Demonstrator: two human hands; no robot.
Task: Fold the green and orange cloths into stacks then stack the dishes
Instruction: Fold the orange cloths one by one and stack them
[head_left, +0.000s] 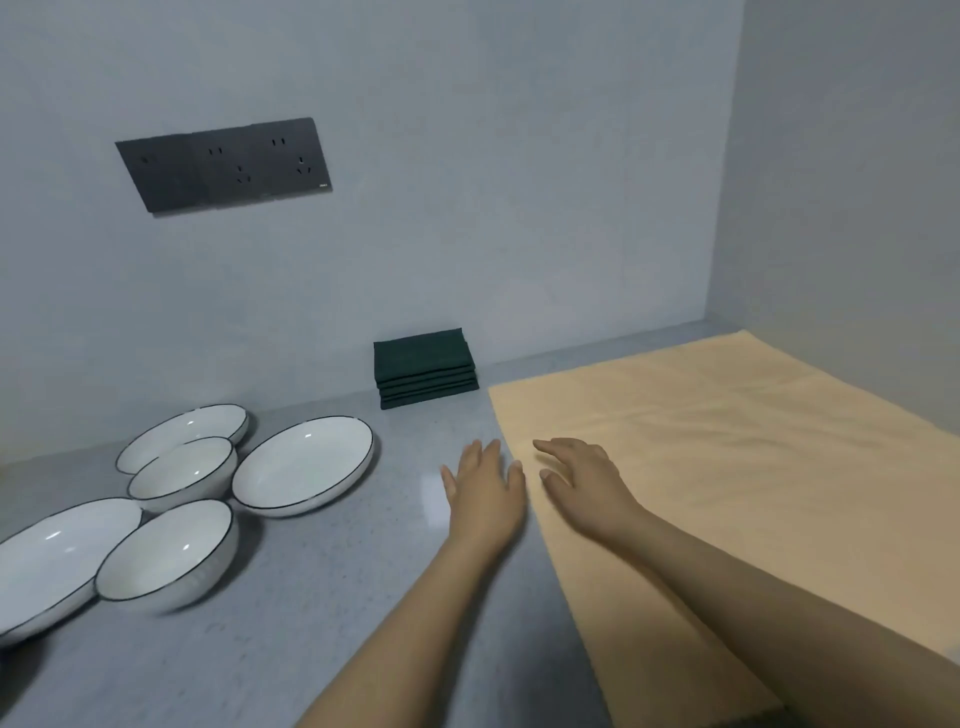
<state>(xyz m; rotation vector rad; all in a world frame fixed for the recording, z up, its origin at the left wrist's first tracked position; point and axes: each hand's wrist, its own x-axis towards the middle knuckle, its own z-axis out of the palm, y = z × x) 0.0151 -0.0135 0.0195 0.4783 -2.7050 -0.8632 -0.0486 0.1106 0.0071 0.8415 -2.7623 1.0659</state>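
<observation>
Five white dark-rimmed ceramic dishes (304, 467) sit unstacked in a cluster at lower left of the frame on the grey speckled desk (322, 597), some touching. Dark grey socket panel (223, 163) on the wall, upper left. Folded stack of dark green cloths (423, 369) at centre, against the wall. Left hand (485, 488) just right of centre, fingers straight and spread, at the left edge of the cloth; contact unclear. Right hand (584, 478) beside it, fingers relaxed, over the flat pale orange cloth (727, 441) spread across the right side, gripping nothing.
</observation>
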